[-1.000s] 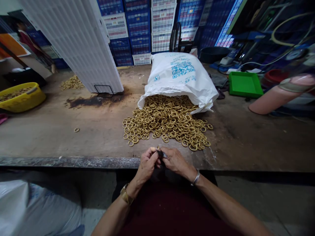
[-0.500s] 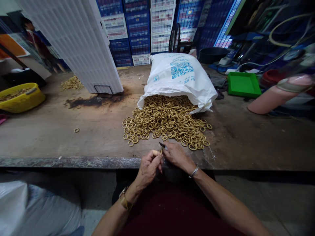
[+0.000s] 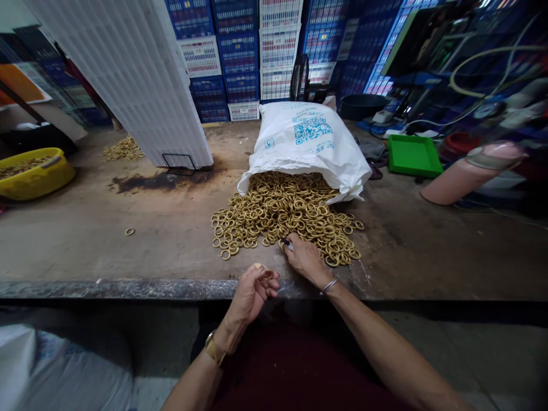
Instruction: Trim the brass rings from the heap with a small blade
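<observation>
A pile of gold-coloured rings (image 3: pixel 274 220) spills from the mouth of a white sack (image 3: pixel 295 154) onto the table. My right hand (image 3: pixel 306 260) is at the pile's front edge, fingers closed on a small knife (image 3: pixel 288 244) whose dark blade points left, close to the nearest rings. Nearer the table's front edge, my left hand (image 3: pixel 252 294) is turned partly palm up with curled fingers. A brownish-gold ring (image 3: pixel 268 275) appears to be held between its thumb and fingers, partly covered. One loose ring (image 3: pixel 129 232) lies off to the left.
A tall white ribbed panel (image 3: pixel 149 97) stands on a black wire holder at the left. Farther left are a yellow tub (image 3: pixel 38 177) and a small heap of rings (image 3: pixel 123 149). A green tray (image 3: pixel 414 157) and pink cylinder (image 3: pixel 462 177) stand right. Stacked crates (image 3: pixel 240 51) line the back.
My hands have moved apart. The right one has gone forward to the pile with the knife; the left has shifted slightly left and turned palm up.
</observation>
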A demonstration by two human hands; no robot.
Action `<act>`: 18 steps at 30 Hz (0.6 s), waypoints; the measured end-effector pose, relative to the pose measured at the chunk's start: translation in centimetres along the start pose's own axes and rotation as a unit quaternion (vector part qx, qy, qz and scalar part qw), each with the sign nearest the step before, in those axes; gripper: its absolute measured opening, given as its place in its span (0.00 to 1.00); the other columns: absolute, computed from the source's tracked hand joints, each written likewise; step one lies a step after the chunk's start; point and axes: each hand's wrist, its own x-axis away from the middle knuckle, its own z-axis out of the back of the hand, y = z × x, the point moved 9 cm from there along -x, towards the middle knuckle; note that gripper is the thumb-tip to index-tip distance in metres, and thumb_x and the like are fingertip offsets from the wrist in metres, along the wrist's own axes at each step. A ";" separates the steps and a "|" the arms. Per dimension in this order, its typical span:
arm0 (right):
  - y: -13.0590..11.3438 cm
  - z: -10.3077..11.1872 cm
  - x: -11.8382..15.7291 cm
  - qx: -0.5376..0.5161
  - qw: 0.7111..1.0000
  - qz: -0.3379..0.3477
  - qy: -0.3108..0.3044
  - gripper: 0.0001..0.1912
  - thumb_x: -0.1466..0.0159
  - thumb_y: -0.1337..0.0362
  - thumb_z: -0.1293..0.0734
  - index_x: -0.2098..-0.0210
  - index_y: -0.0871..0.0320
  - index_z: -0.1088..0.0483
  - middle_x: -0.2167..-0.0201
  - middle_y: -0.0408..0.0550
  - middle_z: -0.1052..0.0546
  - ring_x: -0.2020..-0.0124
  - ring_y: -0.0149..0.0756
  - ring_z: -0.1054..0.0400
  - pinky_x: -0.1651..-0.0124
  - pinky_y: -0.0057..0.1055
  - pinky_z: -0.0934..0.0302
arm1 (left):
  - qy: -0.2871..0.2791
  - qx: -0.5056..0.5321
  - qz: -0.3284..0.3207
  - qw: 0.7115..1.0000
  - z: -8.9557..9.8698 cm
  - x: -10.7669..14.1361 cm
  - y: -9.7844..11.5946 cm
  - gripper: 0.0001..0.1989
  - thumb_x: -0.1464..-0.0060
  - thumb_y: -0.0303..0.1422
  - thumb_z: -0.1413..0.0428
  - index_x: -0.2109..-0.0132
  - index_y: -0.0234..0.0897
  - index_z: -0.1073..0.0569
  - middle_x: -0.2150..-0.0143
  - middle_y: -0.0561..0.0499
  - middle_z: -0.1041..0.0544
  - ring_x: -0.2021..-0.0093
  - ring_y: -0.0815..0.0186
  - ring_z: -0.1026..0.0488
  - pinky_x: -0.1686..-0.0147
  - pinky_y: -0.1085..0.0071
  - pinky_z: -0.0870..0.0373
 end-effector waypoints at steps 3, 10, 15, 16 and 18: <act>0.1 -0.2 0.0 0.006 1.000 -0.002 -0.007 0.12 0.39 0.59 0.43 0.60 0.57 0.36 0.70 0.51 0.25 0.68 0.38 0.31 0.70 0.28 0.50 | -0.017 0.045 0.048 0.998 -0.2 -0.2 -0.6 0.09 0.56 0.33 0.45 0.65 0.35 0.32 0.75 0.53 0.30 0.78 0.71 0.33 0.81 0.77 0.38; 0.5 0.0 0.5 -0.005 1.000 -0.007 0.016 0.11 0.39 0.63 0.45 0.62 0.58 0.34 0.73 0.50 0.26 0.72 0.36 0.33 0.73 0.27 0.52 | 0.005 0.066 0.070 0.995 -0.1 -0.6 -0.8 0.14 0.57 0.38 0.43 0.77 0.32 0.36 0.73 0.51 0.31 0.75 0.73 0.34 0.80 0.78 0.39; 0.1 0.4 0.7 -0.207 0.977 0.028 0.037 0.08 0.43 0.63 0.43 0.72 0.58 0.34 0.79 0.44 0.31 0.77 0.30 0.39 0.73 0.25 0.51 | 0.061 -0.090 -0.033 0.993 0.3 -0.6 0.6 0.15 0.58 0.38 0.41 0.65 0.35 0.35 0.76 0.56 0.32 0.81 0.75 0.37 0.85 0.81 0.45; -0.1 0.2 0.8 -0.276 0.960 0.027 0.030 0.08 0.44 0.63 0.42 0.74 0.58 0.35 0.80 0.42 0.32 0.78 0.28 0.41 0.74 0.24 0.50 | 0.074 -0.128 -0.056 0.987 0.3 -0.6 0.9 0.17 0.58 0.39 0.41 0.62 0.36 0.35 0.78 0.57 0.33 0.83 0.76 0.39 0.86 0.81 0.47; -0.4 -0.7 1.2 -0.414 0.910 0.007 0.001 0.07 0.46 0.61 0.41 0.75 0.58 0.37 0.82 0.39 0.35 0.82 0.26 0.45 0.77 0.23 0.50 | 0.081 -0.190 -0.091 0.974 0.0 -0.5 1.4 0.20 0.58 0.39 0.42 0.58 0.36 0.35 0.82 0.61 0.36 0.86 0.77 0.44 0.87 0.81 0.49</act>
